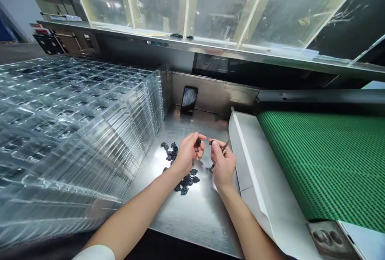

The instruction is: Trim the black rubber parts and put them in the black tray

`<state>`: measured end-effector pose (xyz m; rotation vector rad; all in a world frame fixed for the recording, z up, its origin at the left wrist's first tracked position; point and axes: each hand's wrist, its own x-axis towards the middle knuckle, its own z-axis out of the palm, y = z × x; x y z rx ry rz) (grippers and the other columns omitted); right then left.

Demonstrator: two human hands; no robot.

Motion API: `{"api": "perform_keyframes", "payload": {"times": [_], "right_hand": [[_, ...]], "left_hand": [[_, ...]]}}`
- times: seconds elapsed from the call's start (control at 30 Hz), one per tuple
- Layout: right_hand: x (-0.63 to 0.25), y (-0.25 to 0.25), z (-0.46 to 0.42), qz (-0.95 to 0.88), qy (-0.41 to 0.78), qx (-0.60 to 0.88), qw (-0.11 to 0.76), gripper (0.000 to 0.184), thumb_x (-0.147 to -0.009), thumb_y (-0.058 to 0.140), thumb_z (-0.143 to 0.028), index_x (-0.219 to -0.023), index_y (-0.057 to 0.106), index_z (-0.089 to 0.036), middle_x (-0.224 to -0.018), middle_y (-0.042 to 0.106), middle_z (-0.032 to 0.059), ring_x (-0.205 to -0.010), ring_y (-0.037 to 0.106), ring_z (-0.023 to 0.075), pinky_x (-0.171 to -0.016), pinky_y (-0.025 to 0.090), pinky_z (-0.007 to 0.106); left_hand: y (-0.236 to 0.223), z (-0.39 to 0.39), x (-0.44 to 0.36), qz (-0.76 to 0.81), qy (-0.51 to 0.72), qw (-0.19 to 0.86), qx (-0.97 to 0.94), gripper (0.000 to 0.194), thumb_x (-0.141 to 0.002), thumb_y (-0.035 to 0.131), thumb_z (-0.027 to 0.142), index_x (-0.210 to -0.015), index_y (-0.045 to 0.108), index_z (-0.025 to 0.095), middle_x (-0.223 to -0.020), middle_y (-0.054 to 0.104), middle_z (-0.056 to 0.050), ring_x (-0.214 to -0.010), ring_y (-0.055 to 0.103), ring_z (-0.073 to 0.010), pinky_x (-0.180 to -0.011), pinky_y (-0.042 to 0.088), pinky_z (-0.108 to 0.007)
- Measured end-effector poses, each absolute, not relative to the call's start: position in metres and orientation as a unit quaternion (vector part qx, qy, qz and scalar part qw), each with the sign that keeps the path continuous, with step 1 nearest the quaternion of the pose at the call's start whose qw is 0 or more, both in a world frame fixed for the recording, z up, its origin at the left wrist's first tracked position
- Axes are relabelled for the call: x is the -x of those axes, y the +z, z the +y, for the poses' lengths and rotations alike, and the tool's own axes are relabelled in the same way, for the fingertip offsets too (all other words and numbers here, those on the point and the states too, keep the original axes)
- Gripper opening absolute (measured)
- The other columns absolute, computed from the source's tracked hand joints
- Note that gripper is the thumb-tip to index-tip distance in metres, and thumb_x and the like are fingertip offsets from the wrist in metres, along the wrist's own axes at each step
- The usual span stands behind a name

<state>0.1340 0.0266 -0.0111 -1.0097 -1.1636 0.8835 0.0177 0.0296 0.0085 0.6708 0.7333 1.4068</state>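
My left hand is closed on a small black part, pinched near the fingertips. A short gap away, my right hand pinches another small black part between thumb and forefinger. A slim metal tool, perhaps a blade or tweezers, also sits in the right hand, crossing the palm; its exact kind is unclear. Several flat black plastic parts with round centres lie loose on the metal worktop, below and left of the left hand. The left forearm hides some of them.
Stacked clear plastic trays rise on the left. A phone leans against the metal back wall. On the right, a white sheet borders a green conveyor belt. A shelf edge with clear panels runs above.
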Motion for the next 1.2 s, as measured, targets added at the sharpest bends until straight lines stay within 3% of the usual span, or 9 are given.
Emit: {"api": "perform_keyframes", "payload": {"times": [0.13,0.27,0.33,0.43,0.5,0.63,0.77,0.97,1.2], "right_hand": [[-0.131,-0.011,0.028,-0.441,0.495,0.397,0.635,0.047,-0.085,0.074,-0.063,-0.089,0.070,-0.016,-0.065,0.046,-0.0036,-0.051,0.030,0.0087,-0.046,0.023,0.024],[-0.131,-0.009,0.028,-0.417,0.489,0.407,0.649,0.048,-0.082,0.077,-0.063,-0.090,0.070,-0.017,-0.066,0.046,-0.0038,-0.052,0.030,0.0083,-0.045,0.023,0.023],[-0.131,-0.007,0.027,-0.406,0.491,0.406,0.655,0.048,-0.081,0.078,-0.063,-0.088,0.069,-0.017,-0.065,0.043,-0.0046,-0.052,0.031,0.0083,-0.045,0.023,0.022],[-0.128,-0.006,0.024,-0.399,0.509,0.396,0.652,0.050,-0.079,0.079,-0.065,-0.079,0.062,-0.018,-0.065,0.043,-0.0043,-0.053,0.034,0.0089,-0.045,0.026,0.021],[-0.127,-0.007,0.023,-0.409,0.507,0.395,0.648,0.053,-0.079,0.078,-0.066,-0.072,0.055,-0.019,-0.064,0.041,-0.0049,-0.052,0.032,0.0085,-0.044,0.024,0.022],[-0.129,-0.010,0.023,-0.491,0.465,0.403,0.617,0.053,-0.089,0.069,-0.064,-0.068,0.050,-0.020,-0.060,0.034,-0.0062,-0.052,0.026,0.0090,-0.047,0.022,0.024],[-0.133,-0.007,0.023,-0.558,0.382,0.428,0.600,0.041,-0.095,0.065,-0.055,-0.076,0.065,-0.019,-0.062,0.043,-0.0038,-0.058,0.036,0.0125,-0.053,0.030,0.026],[-0.131,0.001,0.023,-0.494,0.464,0.411,0.609,0.035,-0.081,0.080,-0.048,-0.094,0.075,-0.017,-0.063,0.048,-0.0045,-0.056,0.036,0.0115,-0.053,0.032,0.026],[-0.129,0.007,0.020,-0.388,0.569,0.352,0.634,0.040,-0.070,0.090,-0.046,-0.089,0.067,-0.019,-0.055,0.038,-0.0102,-0.045,0.027,0.0063,-0.043,0.021,0.021]], "left_hand": [[0.010,0.028,-0.016,0.303,0.625,0.669,-0.265,0.044,-0.078,0.077,0.051,-0.092,0.067,0.012,-0.080,0.056,-0.001,-0.050,0.045,-0.0050,-0.043,0.024,-0.019],[0.013,0.023,-0.021,0.322,0.609,0.657,-0.305,0.034,-0.077,0.080,0.039,-0.096,0.068,0.014,-0.070,0.046,0.005,-0.048,0.033,-0.0034,-0.043,0.016,-0.019],[0.013,0.020,-0.025,0.333,0.617,0.608,-0.373,0.035,-0.078,0.081,0.036,-0.105,0.071,0.015,-0.067,0.046,0.006,-0.050,0.035,-0.0048,-0.046,0.024,-0.018],[0.008,0.019,-0.028,0.337,0.616,0.531,-0.475,0.034,-0.083,0.078,0.034,-0.112,0.075,0.016,-0.080,0.063,-0.001,-0.070,0.055,-0.0112,-0.064,0.045,-0.022],[0.004,0.021,-0.028,0.341,0.614,0.507,-0.499,0.032,-0.088,0.074,0.037,-0.112,0.077,0.016,-0.088,0.069,-0.006,-0.079,0.060,-0.0150,-0.072,0.048,-0.025],[-0.001,0.026,-0.026,0.346,0.642,0.504,-0.463,0.038,-0.087,0.074,0.046,-0.107,0.078,0.014,-0.071,0.062,-0.002,-0.059,0.048,-0.0101,-0.055,0.037,-0.023],[0.003,0.028,-0.023,0.330,0.650,0.542,-0.419,0.043,-0.081,0.080,0.049,-0.100,0.070,0.013,-0.059,0.048,0.007,-0.046,0.029,-0.0048,-0.045,0.022,-0.020],[0.008,0.026,-0.019,0.304,0.656,0.561,-0.403,0.040,-0.081,0.080,0.045,-0.100,0.059,0.017,-0.055,0.036,0.012,-0.045,0.023,-0.0045,-0.046,0.018,-0.019],[0.013,0.021,-0.020,0.230,0.613,0.630,-0.418,0.042,-0.085,0.075,0.045,-0.108,0.068,0.011,-0.059,0.034,0.008,-0.052,0.025,-0.0068,-0.048,0.019,-0.021]]}}
